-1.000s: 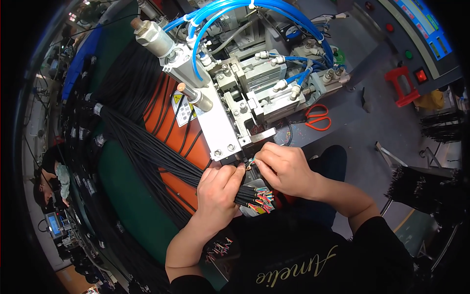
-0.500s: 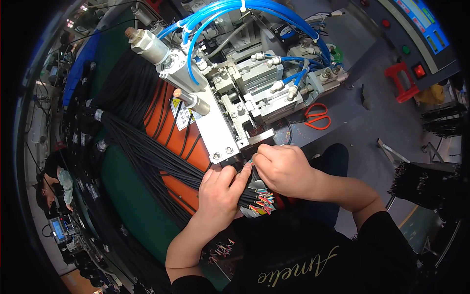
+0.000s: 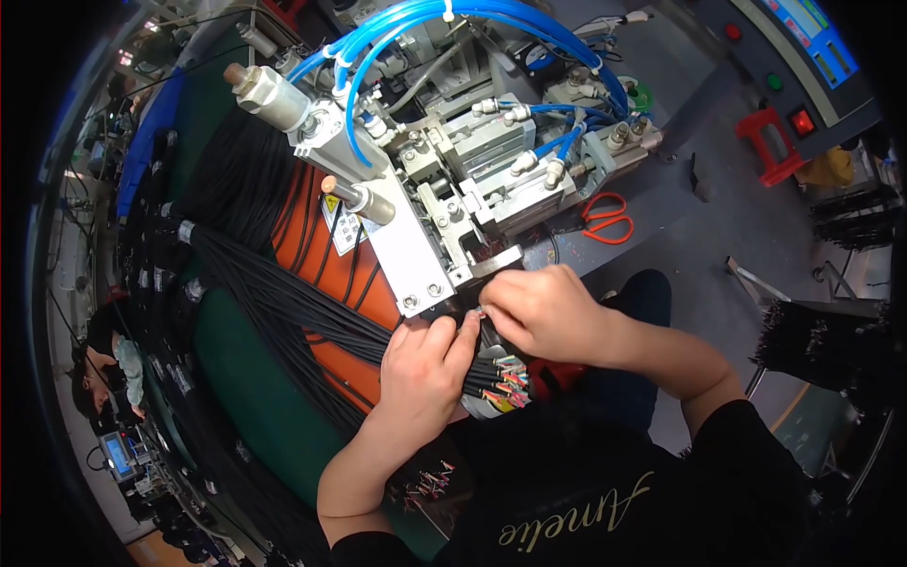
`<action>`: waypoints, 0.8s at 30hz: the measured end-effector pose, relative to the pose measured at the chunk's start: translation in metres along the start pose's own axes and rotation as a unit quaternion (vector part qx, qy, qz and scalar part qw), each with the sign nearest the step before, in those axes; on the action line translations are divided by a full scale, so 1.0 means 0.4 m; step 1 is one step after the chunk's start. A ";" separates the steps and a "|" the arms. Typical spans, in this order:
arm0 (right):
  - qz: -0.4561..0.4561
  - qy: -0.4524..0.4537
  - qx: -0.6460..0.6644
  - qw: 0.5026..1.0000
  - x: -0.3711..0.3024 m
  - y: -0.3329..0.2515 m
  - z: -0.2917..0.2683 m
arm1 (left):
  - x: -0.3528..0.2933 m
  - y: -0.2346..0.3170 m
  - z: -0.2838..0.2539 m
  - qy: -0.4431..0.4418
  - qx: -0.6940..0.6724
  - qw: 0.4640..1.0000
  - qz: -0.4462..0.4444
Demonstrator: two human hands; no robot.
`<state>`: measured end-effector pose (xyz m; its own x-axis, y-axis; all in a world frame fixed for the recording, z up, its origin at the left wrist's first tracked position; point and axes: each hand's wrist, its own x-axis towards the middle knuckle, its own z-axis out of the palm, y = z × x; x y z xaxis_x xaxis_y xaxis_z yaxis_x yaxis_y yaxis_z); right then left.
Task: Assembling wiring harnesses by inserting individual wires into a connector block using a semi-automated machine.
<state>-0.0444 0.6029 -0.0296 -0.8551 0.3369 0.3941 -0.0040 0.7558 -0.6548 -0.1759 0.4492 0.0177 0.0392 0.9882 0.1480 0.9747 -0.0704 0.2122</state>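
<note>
Just below the front edge of the metal pneumatic machine [image 3: 406,250], my two hands meet fingertip to fingertip. My left hand [image 3: 422,373] is closed, its thumb and forefinger pinching the end of a black cable whose small coloured wires [image 3: 481,313] peek out between the fingertips. From the right, my right hand [image 3: 543,307] is closed in a pinch on those same wires; its fingers hide most of them. Beneath the hands lies a bundle of black cables [image 3: 354,317], with stripped ends fanned into coloured wires [image 3: 510,380].
Red-handled scissors [image 3: 607,219] lie on the grey machine bench to the right. Blue air hoses [image 3: 491,8] arch over the machine. An orange surface [image 3: 340,274] and a green table [image 3: 255,378] spread leftward under more black cables. A control panel [image 3: 803,57] stands at upper right.
My right hand has shifted slightly, its fingertips still at the wires; the left hand keeps its pinch. The whole view has moved a little, so the machine appears further left.
</note>
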 end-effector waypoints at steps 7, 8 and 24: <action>0.145 -0.035 0.209 0.967 -0.007 0.021 0.012 | -0.005 -0.010 -0.002 0.011 -0.045 0.998 -0.036; 0.162 -0.029 0.235 0.958 -0.011 0.021 0.012 | -0.024 -0.017 0.005 0.046 -0.057 0.996 -0.052; 0.083 -0.079 0.396 0.911 -0.031 -0.030 -0.009 | -0.038 -0.043 0.008 0.115 -0.136 0.983 -0.035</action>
<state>-0.0318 0.5918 -0.0243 -0.9415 0.2780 0.1903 -0.1873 0.0375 -0.9816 -0.1926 0.4356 0.0088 -0.1075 0.9372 0.3318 0.8767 -0.0681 0.4763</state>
